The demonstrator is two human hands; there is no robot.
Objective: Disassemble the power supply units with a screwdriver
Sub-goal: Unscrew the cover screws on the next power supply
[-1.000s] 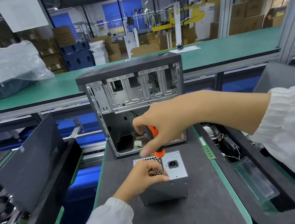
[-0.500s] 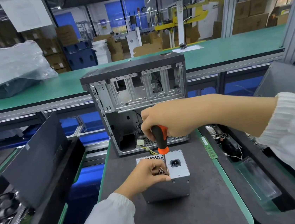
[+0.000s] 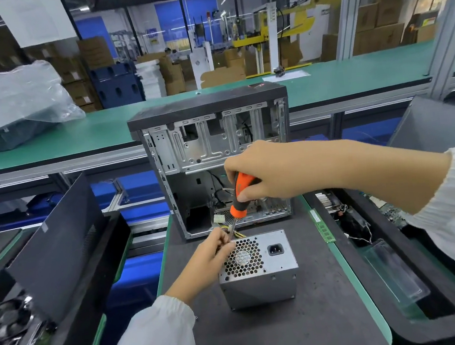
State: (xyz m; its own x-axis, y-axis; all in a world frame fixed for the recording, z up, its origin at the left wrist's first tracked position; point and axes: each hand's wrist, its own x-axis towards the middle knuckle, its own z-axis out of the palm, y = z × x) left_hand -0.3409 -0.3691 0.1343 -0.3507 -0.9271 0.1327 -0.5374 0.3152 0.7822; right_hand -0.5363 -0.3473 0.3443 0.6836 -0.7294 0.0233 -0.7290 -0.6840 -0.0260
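Observation:
A silver power supply unit (image 3: 261, 284) stands on the dark mat, its top face showing a honeycomb fan grille and a black socket. My right hand (image 3: 252, 173) grips the orange and black handle of a screwdriver (image 3: 239, 208), whose shaft slants down to the unit's far left top corner. My left hand (image 3: 211, 255) is at that corner, fingers pinched around the shaft near its tip. The tip itself is hidden by those fingers.
An open, stripped computer case (image 3: 216, 159) stands just behind the unit, cables (image 3: 221, 219) hanging out of it. A green memory stick (image 3: 323, 229) lies on the mat's right edge. Black bins of parts (image 3: 384, 242) flank both sides; a black side panel (image 3: 59, 248) leans at left.
My left hand has left the fan grille and moved to the far left corner, pinching the shaft. The screwdriver has shifted left off the middle of the top face and tilted.

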